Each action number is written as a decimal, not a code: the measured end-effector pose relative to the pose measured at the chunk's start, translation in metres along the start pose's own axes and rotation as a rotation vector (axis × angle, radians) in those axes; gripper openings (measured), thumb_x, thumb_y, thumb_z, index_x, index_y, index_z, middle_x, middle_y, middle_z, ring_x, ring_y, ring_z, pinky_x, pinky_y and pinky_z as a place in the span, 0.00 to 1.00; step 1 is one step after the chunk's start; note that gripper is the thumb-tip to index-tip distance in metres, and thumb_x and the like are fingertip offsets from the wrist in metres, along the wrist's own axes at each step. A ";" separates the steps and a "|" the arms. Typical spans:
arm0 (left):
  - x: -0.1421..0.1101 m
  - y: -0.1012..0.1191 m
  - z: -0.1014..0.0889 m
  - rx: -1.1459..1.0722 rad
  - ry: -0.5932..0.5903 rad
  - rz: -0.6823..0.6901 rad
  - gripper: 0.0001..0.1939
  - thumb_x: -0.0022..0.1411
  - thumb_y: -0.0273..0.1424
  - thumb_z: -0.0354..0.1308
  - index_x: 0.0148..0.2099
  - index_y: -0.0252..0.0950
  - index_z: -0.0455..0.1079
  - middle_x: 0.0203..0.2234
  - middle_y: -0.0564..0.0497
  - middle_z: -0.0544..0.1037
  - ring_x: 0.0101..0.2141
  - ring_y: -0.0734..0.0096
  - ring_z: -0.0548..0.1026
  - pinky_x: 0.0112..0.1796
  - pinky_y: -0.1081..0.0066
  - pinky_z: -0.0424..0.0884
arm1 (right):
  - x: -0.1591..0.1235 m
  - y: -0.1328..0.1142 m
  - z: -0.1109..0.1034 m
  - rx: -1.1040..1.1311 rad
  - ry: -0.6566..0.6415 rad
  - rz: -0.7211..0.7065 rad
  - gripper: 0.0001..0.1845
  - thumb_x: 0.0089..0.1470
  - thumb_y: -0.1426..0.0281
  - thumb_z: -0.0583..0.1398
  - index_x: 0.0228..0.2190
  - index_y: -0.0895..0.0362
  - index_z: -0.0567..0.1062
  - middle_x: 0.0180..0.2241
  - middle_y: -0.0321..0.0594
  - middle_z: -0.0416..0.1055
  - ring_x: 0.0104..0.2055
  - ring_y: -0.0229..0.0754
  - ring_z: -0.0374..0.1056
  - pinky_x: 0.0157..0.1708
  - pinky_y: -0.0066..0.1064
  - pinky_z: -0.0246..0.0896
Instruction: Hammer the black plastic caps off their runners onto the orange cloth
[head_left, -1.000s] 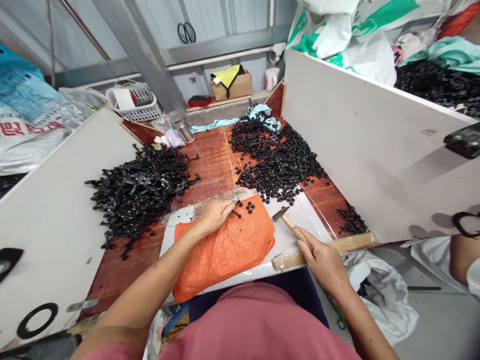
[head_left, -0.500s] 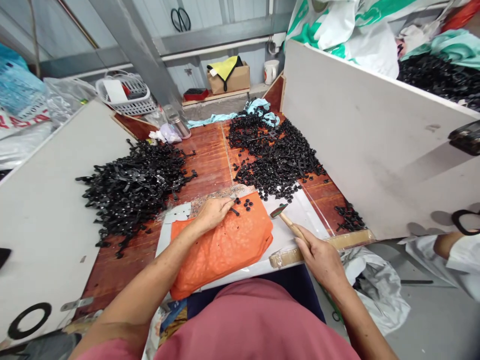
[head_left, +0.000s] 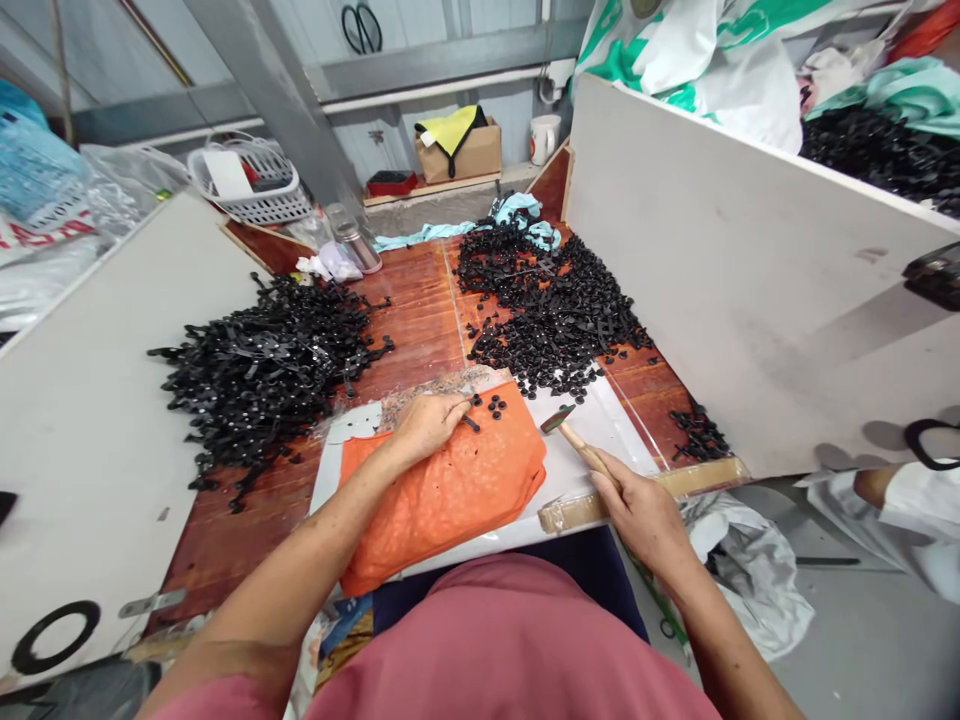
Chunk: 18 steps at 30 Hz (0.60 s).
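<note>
My left hand (head_left: 429, 425) is closed at the upper edge of an orange cloth (head_left: 450, 500), its fingertips pinching a small black part (head_left: 471, 422) that sticks out beyond them. Several round black pieces (head_left: 497, 406) lie on the cloth just right of those fingers. On the right, my right hand (head_left: 646, 515) is wrapped round the wooden handle of a small hammer (head_left: 574, 432). The hammer's dark head hangs over the white board (head_left: 600, 410), to the right of the cloth and apart from the black pieces.
A heap of black strap-like parts (head_left: 255, 375) stands on the left, and a pile of small black pieces (head_left: 555, 310) at the back right. Grey panels (head_left: 720, 260) wall both sides. A cardboard strip (head_left: 697, 480) edges the table's front. A metal flask (head_left: 352, 240) stands behind.
The view has shifted slightly, so the scene sits a little higher and further left. Both hands keep their grip and hardly move against the table.
</note>
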<state>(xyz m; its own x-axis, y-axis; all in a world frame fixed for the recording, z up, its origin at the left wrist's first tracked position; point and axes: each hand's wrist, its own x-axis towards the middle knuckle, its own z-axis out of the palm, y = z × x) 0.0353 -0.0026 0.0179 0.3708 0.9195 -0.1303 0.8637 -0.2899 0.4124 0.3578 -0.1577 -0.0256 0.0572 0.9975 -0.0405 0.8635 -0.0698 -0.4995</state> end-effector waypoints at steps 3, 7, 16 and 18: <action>0.000 0.002 -0.001 0.062 -0.007 0.006 0.21 0.74 0.40 0.47 0.33 0.42 0.76 0.33 0.48 0.83 0.33 0.60 0.76 0.33 0.69 0.57 | 0.009 -0.009 -0.010 0.026 0.004 -0.045 0.26 0.71 0.62 0.50 0.66 0.48 0.70 0.51 0.42 0.81 0.49 0.51 0.80 0.44 0.36 0.75; 0.002 0.004 -0.004 0.072 -0.007 -0.011 0.22 0.74 0.42 0.47 0.32 0.42 0.76 0.30 0.48 0.82 0.32 0.60 0.76 0.32 0.69 0.57 | 0.036 -0.045 -0.028 0.023 0.006 -0.185 0.26 0.72 0.63 0.50 0.67 0.47 0.67 0.49 0.42 0.82 0.47 0.48 0.80 0.47 0.35 0.73; 0.007 -0.008 0.004 -0.051 -0.014 -0.006 0.21 0.73 0.41 0.48 0.31 0.41 0.75 0.28 0.49 0.81 0.30 0.62 0.76 0.32 0.69 0.58 | 0.078 -0.105 -0.019 -0.197 -0.020 -0.313 0.28 0.72 0.65 0.51 0.70 0.43 0.60 0.40 0.40 0.83 0.37 0.44 0.78 0.38 0.31 0.70; 0.006 -0.010 0.006 -0.046 -0.005 -0.020 0.21 0.72 0.41 0.48 0.31 0.41 0.75 0.29 0.48 0.81 0.31 0.61 0.76 0.32 0.70 0.58 | 0.078 -0.104 -0.014 -0.281 -0.070 -0.306 0.28 0.72 0.64 0.51 0.70 0.42 0.62 0.36 0.38 0.83 0.34 0.44 0.78 0.35 0.31 0.68</action>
<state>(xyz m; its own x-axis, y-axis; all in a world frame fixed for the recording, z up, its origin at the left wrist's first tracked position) 0.0314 0.0044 0.0072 0.3554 0.9236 -0.1434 0.8545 -0.2589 0.4503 0.2793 -0.0730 0.0351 -0.2493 0.9684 0.0096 0.9388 0.2441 -0.2430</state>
